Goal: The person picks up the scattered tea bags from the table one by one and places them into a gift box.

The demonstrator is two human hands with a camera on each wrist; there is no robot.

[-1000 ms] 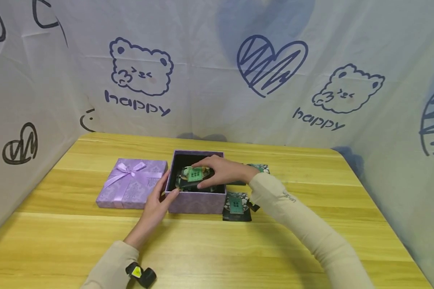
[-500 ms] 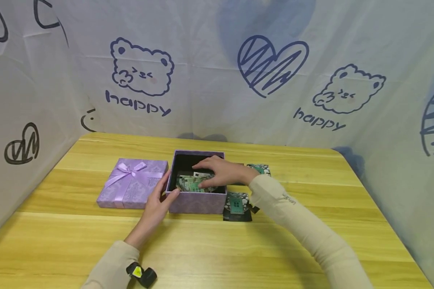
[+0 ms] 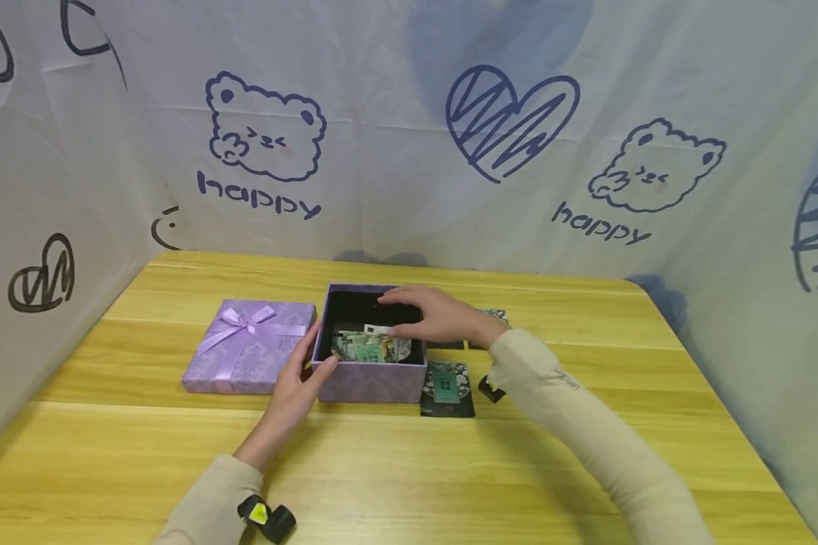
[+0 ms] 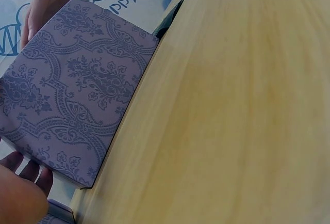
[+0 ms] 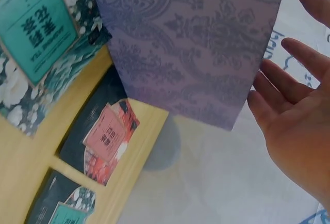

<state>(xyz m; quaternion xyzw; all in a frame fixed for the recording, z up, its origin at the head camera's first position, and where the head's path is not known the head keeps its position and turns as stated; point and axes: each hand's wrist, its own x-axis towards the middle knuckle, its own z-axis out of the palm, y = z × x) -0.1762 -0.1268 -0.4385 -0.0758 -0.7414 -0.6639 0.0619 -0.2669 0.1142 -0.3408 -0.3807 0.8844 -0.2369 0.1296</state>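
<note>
In the head view an uncovered purple patterned gift box (image 3: 371, 383) stands mid-table, with tea packets (image 3: 368, 347) lying inside it. My left hand (image 3: 295, 390) holds its near left corner, thumb on the front rim and fingers along the left wall; the left wrist view shows these fingertips against the box side. Over the right rim hovers my right hand (image 3: 436, 314), nothing held, thumb and fingers apart. The right wrist view shows its fingers (image 5: 289, 92) spread beside the box wall. A green-labelled jasmine tea packet (image 3: 447, 388) lies by the box's front right corner.
The purple lid (image 3: 248, 344) with a ribbon bow lies left of the box. Behind my right forearm are more packets: a red-labelled tea packet (image 5: 111, 139) and another green-labelled packet (image 5: 69, 211). A printed white cloth (image 3: 395, 151) hangs behind the table.
One second ago my right hand held a green-labelled packet inside the box; that packet is now released among the others. The hand has since risen and shifted right. My left hand has stayed put.
</note>
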